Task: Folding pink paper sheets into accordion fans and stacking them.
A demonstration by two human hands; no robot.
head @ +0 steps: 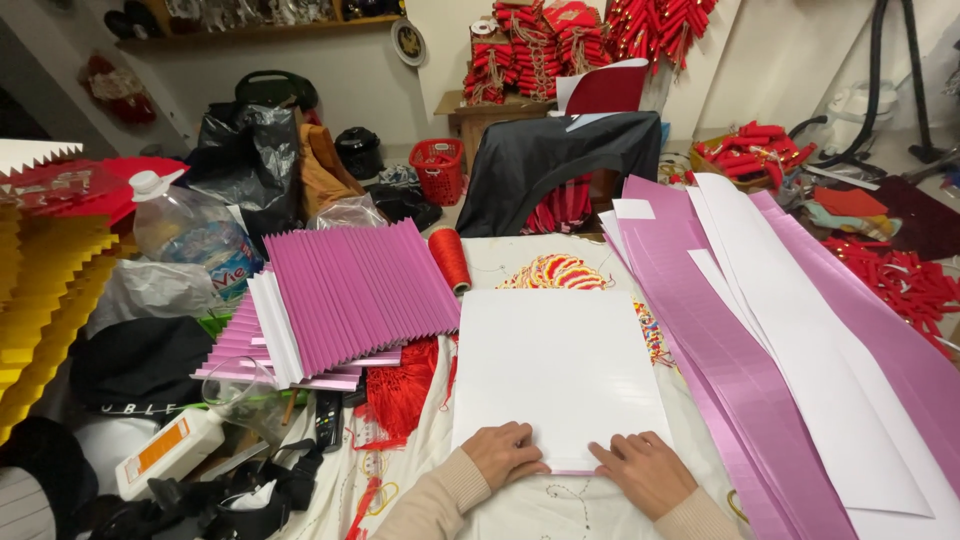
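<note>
A white sheet of paper (555, 370) lies flat on the table in front of me, with a thin pink edge showing at its near end. My left hand (505, 453) presses down on the sheet's near edge, fingers bent over a narrow fold. My right hand (645, 470) rests beside it on the same edge, fingers flat and pointing left. A stack of pleated pink paper (350, 295) sits to the left of the sheet. Long pink and white sheets (770, 330) are piled to the right.
A spool of red thread (450, 258) lies behind the sheet. A clear plastic bottle (190, 232), folded yellow paper (45, 300), a glue bottle (170, 450) and red tassels (400, 395) crowd the left. A black-draped chair (560, 160) stands beyond the table.
</note>
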